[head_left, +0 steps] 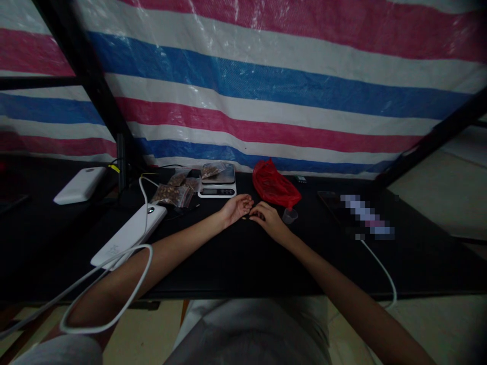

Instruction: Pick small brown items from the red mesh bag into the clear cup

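- Head view: a person's two bare hands meet near the middle of a black table (228, 263), fingertips close together over a few small brown pieces (244, 218).
- Left hand (235, 209), palm turned up, is half open with its fingers loosely curled; whether anything rests in it cannot be told.
- Right hand (271, 221), palm down, has its thumb and fingers drawn nearly together just above the table beside the pieces; whether they grip one is too small to tell.
- Just beyond the left hand, a white digital scale (201, 192) carries a small clear bag (210, 171) of brown contents on its dark plate.
- Clear bags of brown pieces (171, 194) lie together at the left of the scale.
- Beyond the right hand sits a crumpled red plastic bag (274, 186), a small clear cup (289, 217) standing just in front of it.
- Two white power banks (131, 237) rest on the left, a looped white cable (149, 263) passing over the left forearm.
- At right lies a dark phone (330, 203), partly pixelated; red, white and blue striped sheeting (266, 81) hangs behind.
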Demonstrator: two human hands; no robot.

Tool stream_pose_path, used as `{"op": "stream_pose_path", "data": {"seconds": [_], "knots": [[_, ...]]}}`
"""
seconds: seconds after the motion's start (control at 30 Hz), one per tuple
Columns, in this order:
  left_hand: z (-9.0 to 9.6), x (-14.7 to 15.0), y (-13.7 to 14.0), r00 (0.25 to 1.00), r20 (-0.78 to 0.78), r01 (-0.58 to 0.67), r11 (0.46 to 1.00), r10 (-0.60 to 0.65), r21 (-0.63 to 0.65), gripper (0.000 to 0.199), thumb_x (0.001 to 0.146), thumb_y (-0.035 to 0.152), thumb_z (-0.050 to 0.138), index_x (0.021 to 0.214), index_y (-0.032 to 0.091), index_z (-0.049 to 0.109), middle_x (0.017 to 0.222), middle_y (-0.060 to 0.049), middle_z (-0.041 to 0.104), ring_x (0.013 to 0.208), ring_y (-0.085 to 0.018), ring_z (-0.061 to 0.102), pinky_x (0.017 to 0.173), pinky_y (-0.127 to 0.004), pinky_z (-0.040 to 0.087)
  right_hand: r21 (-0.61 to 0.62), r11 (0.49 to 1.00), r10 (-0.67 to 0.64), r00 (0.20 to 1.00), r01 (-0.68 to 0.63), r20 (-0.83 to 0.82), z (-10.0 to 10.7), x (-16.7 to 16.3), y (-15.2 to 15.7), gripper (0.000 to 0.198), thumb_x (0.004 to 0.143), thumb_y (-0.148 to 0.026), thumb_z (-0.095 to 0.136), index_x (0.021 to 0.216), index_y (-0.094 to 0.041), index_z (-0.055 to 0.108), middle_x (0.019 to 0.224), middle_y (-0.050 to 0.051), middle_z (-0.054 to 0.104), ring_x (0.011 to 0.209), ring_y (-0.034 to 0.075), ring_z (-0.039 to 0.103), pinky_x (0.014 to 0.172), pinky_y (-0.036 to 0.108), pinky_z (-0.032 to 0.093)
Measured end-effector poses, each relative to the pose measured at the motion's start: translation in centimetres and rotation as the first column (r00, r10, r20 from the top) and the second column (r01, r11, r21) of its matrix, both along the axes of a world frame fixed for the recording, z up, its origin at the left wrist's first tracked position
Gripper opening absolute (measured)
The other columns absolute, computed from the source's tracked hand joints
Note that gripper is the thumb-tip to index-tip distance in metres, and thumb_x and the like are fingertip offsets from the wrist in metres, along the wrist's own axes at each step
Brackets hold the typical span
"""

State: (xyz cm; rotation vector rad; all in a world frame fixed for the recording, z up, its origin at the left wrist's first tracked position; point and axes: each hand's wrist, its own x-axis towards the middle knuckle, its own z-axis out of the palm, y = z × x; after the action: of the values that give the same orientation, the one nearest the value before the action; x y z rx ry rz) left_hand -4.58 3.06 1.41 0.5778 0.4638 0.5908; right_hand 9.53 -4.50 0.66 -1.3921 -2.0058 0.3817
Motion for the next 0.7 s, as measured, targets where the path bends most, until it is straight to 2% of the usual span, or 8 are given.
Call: {"op": "stream_pose_path", "data": {"seconds": [0.1,0.2,0.3,0.43,0.53,0.6,0.7], "knots": [[-0.2,0.0,0.1,1.000,0.018,0.019,1.000,-0.020,0.004,0.024,0.086,0.017,0.037,0.068,0.010,0.052,0.061,-0.003,0.053,0.048,-0.005,0.046,0.051,-0.015,0.041,-0.004,1.000,0.011,1.000,-0.011,0.001,0.1,-0.1,0.1,0.003,0.078,-0.015,0.056,0.077,-0.016,0.059,0.074,0.001,0.049,0.064,0.011,0.049,0.062,0.025,0.040],[-0.2,0.1,0.1,1.000,0.011,0.022,1.000,-0.022,0.014,0.022,0.086,0.018,0.039,0.069,0.010,0.051,0.059,-0.002,0.051,0.045,-0.004,0.043,0.046,-0.013,0.037,0.018,0.998,0.057,0.998,-0.057,0.022,0.4,0.1,-0.2,0.006,0.080,-0.014,0.053,0.077,-0.017,0.057,0.075,0.001,0.051,0.070,0.013,0.051,0.065,0.026,0.041],[-0.2,0.2,0.0,1.000,0.005,0.020,0.998,-0.020,0.062,0.017,0.084,0.020,0.045,0.071,0.010,0.051,0.056,0.001,0.047,0.044,-0.003,0.041,0.042,-0.011,0.031,0.059,0.995,0.078,0.996,-0.080,0.040,1.7,0.6,-0.8,0.009,0.082,-0.014,0.049,0.079,-0.018,0.056,0.080,0.003,0.055,0.077,0.015,0.054,0.071,0.028,0.042],[-0.2,0.1,0.0,0.999,0.021,0.038,0.989,-0.041,0.140,0.015,0.080,0.021,0.053,0.071,0.010,0.051,0.052,0.004,0.040,0.042,-0.002,0.034,0.039,-0.010,0.023,0.205,0.974,-0.098,0.995,0.094,0.008,4.9,2.6,-2.0,0.005,0.082,-0.019,0.052,0.081,-0.018,0.058,0.081,0.004,0.058,0.074,0.015,0.055,0.070,0.028,0.043],[-0.2,0.1,0.1,0.995,0.034,0.083,0.983,-0.089,0.166,0.014,0.080,0.021,0.053,0.072,0.010,0.050,0.051,0.005,0.037,0.040,-0.001,0.031,0.038,-0.010,0.020,0.244,0.949,-0.211,0.977,0.202,0.013,6.5,5.0,-3.0,0.006,0.080,-0.022,0.054,0.082,-0.019,0.059,0.081,0.004,0.058,0.072,0.015,0.055,0.068,0.028,0.044],[0.2,0.2,0.1,0.993,0.040,0.098,0.979,-0.107,0.178,0.014,0.080,0.020,0.051,0.071,0.010,0.050,0.050,0.006,0.034,0.039,-0.001,0.029,0.038,-0.010,0.019,0.220,0.948,-0.243,0.970,0.232,0.023,6.6,6.3,-3.6,0.008,0.081,-0.024,0.054,0.082,-0.019,0.059,0.080,0.003,0.058,0.070,0.015,0.055,0.067,0.028,0.044],[1.4,1.2,-0.2,0.989,0.067,0.117,0.969,-0.134,0.218,0.014,0.081,0.021,0.050,0.070,0.011,0.049,0.049,0.006,0.033,0.039,-0.001,0.027,0.037,-0.011,0.018,0.155,0.961,-0.237,0.971,0.230,0.034,5.7,7.4,-4.2,0.012,0.082,-0.027,0.052,0.083,-0.019,0.060,0.081,0.004,0.058,0.069,0.015,0.055,0.066,0.028,0.044]]}}
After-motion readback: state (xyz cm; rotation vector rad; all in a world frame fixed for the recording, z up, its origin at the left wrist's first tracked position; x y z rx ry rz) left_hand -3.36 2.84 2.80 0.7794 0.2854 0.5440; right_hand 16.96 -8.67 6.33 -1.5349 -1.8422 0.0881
